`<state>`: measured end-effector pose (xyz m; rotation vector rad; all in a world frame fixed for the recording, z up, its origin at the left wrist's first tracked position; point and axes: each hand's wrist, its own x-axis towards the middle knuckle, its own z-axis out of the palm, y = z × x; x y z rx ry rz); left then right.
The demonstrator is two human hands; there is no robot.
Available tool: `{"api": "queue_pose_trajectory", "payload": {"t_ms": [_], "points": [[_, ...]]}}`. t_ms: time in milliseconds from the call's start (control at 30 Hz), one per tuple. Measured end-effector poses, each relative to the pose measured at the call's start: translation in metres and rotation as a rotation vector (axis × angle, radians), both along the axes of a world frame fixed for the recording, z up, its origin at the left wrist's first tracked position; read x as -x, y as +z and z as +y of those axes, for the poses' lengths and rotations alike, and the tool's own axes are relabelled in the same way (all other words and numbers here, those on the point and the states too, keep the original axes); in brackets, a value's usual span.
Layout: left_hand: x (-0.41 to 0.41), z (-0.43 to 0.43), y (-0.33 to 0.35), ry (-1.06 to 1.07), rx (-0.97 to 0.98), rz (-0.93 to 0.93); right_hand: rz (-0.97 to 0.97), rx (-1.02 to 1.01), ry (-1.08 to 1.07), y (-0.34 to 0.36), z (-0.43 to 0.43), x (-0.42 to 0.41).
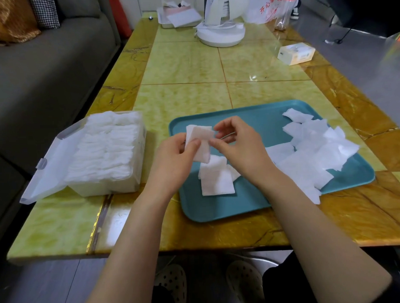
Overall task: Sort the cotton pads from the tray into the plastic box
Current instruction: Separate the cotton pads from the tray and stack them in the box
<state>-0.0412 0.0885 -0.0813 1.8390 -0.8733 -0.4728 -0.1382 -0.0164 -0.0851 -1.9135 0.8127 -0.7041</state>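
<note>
Worktop (184,67) carries tray (220,210) and box (104,187), lid open. Box looks nearly full, so the task is judged well advanced. Heap (309,151) and stack (216,180) remain on tray. Left hand (174,157) pinches held pads (199,140) above tray; right hand (237,147), fingers curled, pinches their edge. Bag (268,6) reads "开心".

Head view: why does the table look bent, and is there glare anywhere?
In the head view, the wide-angle lens bows the table edges; glare patches shine on its glossy top near the small white box; the cotton pads on the tray wash out to flat white.
</note>
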Motion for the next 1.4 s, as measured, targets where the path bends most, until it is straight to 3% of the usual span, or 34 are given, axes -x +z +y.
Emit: {"api": "queue_pose_trajectory", "payload": {"t_ms": [100,267,533,667,800,933,1033,1100,1233,1400], "points": [[-0.005,0.002,-0.001,0.115,-0.004,-0.078,0.135,0.142,0.036,0.001,-0.004,0.007],[-0.008,0.003,-0.003,0.162,-0.034,-0.142,0.604,0.323,0.322,-0.001,0.002,0.019],[-0.006,0.002,-0.004,0.153,-0.053,-0.146,0.735,0.329,0.383,-0.003,0.003,0.016],[-0.007,0.002,-0.004,0.159,-0.071,-0.147,0.698,0.208,0.424,-0.006,0.000,0.016],[-0.006,0.002,-0.003,0.166,-0.073,-0.140,0.655,0.256,0.357,-0.006,0.000,0.015],[-0.007,0.002,-0.002,0.192,-0.066,-0.124,0.275,0.178,0.145,0.002,-0.002,0.010],[-0.007,0.002,-0.002,0.186,-0.033,-0.067,-0.039,-0.044,0.075,0.012,0.002,0.007],[-0.005,0.001,-0.002,0.147,-0.001,-0.003,-0.145,-0.179,0.072,0.016,0.006,0.006],[0.001,-0.002,0.001,0.030,0.039,0.107,-0.140,-0.247,0.111,0.014,0.010,0.003],[0.007,-0.004,0.005,-0.008,0.048,0.145,-0.114,-0.194,0.063,0.010,0.010,0.000]]}}
